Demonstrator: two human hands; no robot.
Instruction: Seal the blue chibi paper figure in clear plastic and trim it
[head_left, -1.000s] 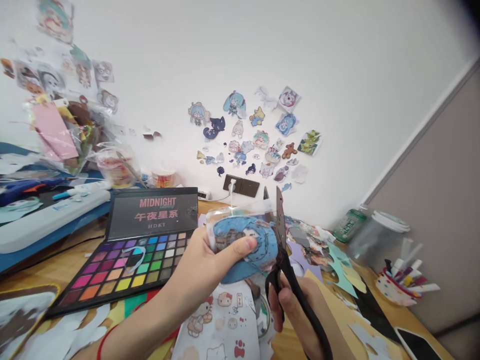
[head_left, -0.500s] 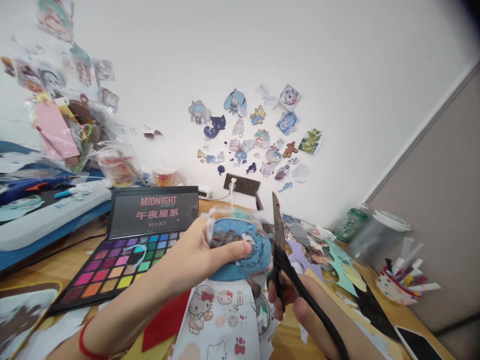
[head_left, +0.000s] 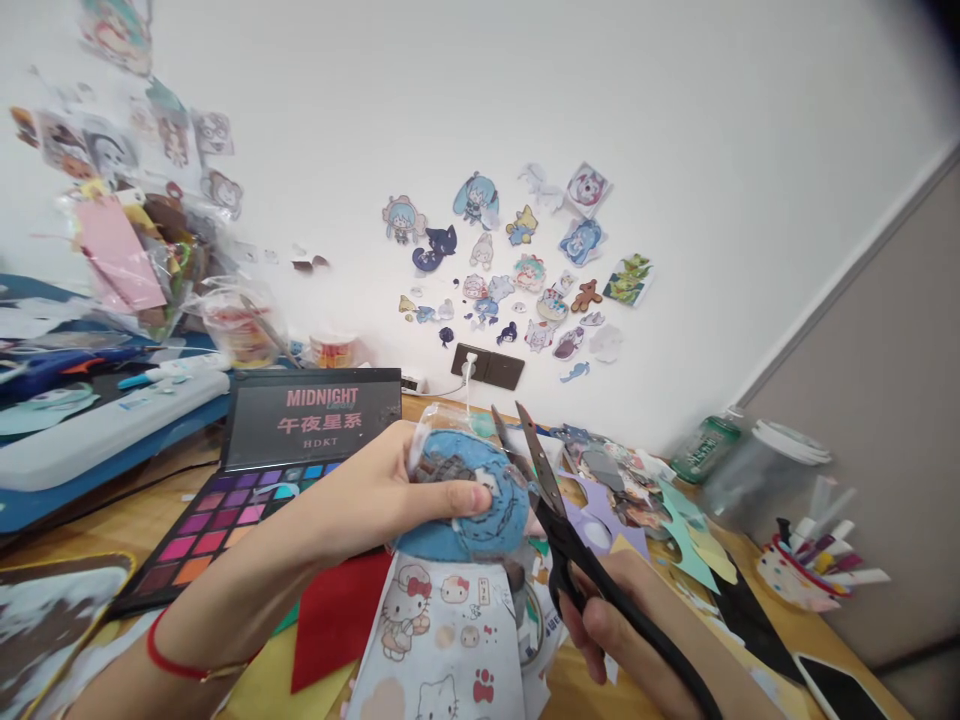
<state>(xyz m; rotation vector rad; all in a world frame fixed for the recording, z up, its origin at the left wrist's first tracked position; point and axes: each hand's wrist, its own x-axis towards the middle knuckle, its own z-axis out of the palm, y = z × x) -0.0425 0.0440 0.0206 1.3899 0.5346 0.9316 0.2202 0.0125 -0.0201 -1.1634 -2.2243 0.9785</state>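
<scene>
My left hand (head_left: 420, 495) pinches a blue cut-out picture (head_left: 502, 505) with a dark-haired figure on it, covered in clear film; the thumb lies across its front. Black-handled scissors (head_left: 574, 545) are in my right hand (head_left: 600, 610), fingers through the handle loops. Their blades stand apart and point up and away, beside the cut-out's right edge, with clear film near them. A white sheet with cartoon cat drawings (head_left: 442, 640) lies below the cut-out.
An eyeshadow palette (head_left: 315, 420) lies open at the left. Paper scraps (head_left: 607, 520) spread at the right, before a pen holder (head_left: 799, 575), lidded tub (head_left: 772, 470) and green bottle (head_left: 705, 448). A phone (head_left: 840, 690) lies at the right edge. Red paper (head_left: 337, 615) is below my left arm.
The scissors have opened, and their blades have tilted left towards the cut-out's upper right edge. My left hand has shifted slightly left with the cut-out. The view has moved a little.
</scene>
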